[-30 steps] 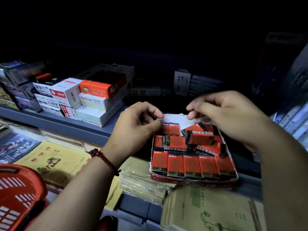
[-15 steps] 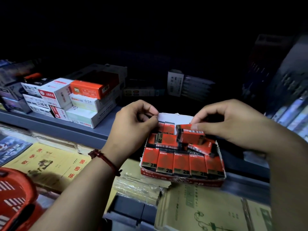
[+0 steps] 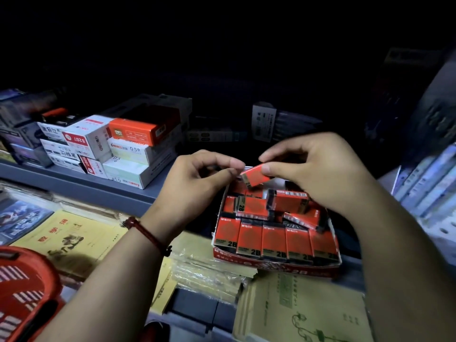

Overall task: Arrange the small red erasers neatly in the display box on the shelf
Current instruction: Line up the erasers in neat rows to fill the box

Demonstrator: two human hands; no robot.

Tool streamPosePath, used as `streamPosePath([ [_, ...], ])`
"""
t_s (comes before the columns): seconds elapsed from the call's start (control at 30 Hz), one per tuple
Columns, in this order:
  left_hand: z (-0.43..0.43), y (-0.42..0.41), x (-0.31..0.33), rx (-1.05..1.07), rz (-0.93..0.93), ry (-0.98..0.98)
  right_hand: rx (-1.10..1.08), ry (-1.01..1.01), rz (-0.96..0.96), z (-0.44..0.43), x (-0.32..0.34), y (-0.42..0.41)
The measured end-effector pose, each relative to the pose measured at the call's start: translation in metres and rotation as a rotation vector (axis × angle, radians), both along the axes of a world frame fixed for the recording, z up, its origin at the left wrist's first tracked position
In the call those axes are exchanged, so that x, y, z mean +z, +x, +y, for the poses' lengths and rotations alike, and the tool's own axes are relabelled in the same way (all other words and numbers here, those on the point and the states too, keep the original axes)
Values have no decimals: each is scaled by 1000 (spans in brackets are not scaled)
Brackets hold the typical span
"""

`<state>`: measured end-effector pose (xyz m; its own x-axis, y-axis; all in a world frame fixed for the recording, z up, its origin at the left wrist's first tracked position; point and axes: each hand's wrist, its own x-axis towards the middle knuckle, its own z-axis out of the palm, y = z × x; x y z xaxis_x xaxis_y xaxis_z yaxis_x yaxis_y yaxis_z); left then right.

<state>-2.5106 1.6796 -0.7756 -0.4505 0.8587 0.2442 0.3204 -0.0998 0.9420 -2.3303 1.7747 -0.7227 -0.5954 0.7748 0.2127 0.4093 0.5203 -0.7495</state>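
Observation:
A red display box point(image 3: 276, 265) marked 2B sits at the shelf's front edge. Several red erasers stand in a neat front row point(image 3: 274, 239); behind them others lie jumbled and tilted point(image 3: 288, 202). My right hand point(image 3: 313, 174) pinches one red eraser point(image 3: 254, 174) just above the box's back left corner. My left hand point(image 3: 197, 180) hovers beside it, thumb and forefinger tips touching that eraser's left end. A red cord bracelet circles my left wrist.
Stacked white and orange stationery boxes point(image 3: 123, 149) stand on the grey shelf point(image 3: 74, 183) to the left. Yellow exercise books point(image 3: 69, 240) lie on the lower tier, more point(image 3: 301, 307) below the box. A red basket point(image 3: 22, 292) is at bottom left. Books lean at right point(image 3: 429, 183).
My right hand has lifted one eraser out of the jumbled pile and brought it left toward my left hand, which now meets it at the fingertips.

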Motion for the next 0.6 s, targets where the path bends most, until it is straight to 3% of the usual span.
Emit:
streamPosePath([
  [0.2, -2, 1, 3, -52, 29, -24, 71, -129, 20, 3, -5, -16],
  [0.33, -2, 2, 5, -69, 13, -19, 24, -113, 23, 5, -9, -19],
  [0.6, 3, -1, 4, -61, 21, -29, 143, -204, 47, 2, -4, -6],
])
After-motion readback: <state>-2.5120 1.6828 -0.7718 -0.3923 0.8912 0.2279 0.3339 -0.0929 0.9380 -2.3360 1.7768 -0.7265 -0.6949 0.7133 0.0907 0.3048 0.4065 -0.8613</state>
